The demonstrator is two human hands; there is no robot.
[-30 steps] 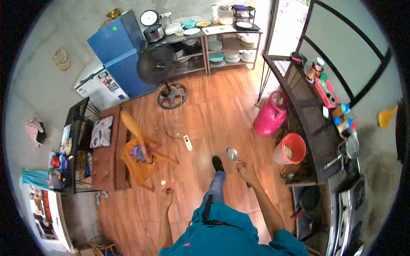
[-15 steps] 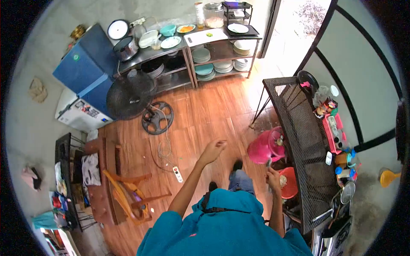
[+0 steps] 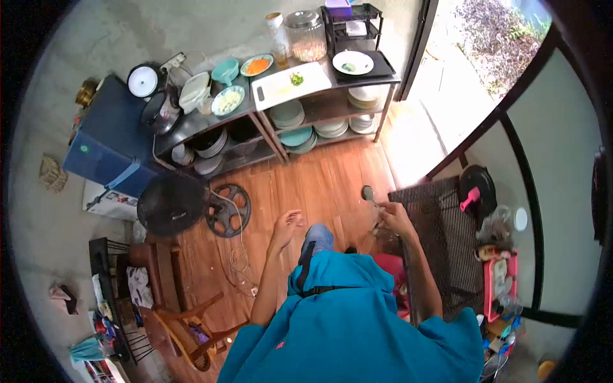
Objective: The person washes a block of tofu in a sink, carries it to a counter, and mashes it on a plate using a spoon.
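From the head view, I am gripping a metal ladle (image 3: pixel 369 195) in my right hand (image 3: pixel 394 217), fingers closed around its thin handle — the bowl is sticking up just right of frame centre, above the wood floor (image 3: pixel 319 179). It is probably light, stiff and a bit slick, so holding mid-handle looks steadiest. My left hand (image 3: pixel 285 226) is hanging loose and empty, left of centre, nearer the fan (image 3: pixel 171 205).

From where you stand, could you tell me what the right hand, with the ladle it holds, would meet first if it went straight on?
Probably the shelf unit with stacked plates; bare wooden floor lies between it and the ladle in the right hand, though depth is unclear.
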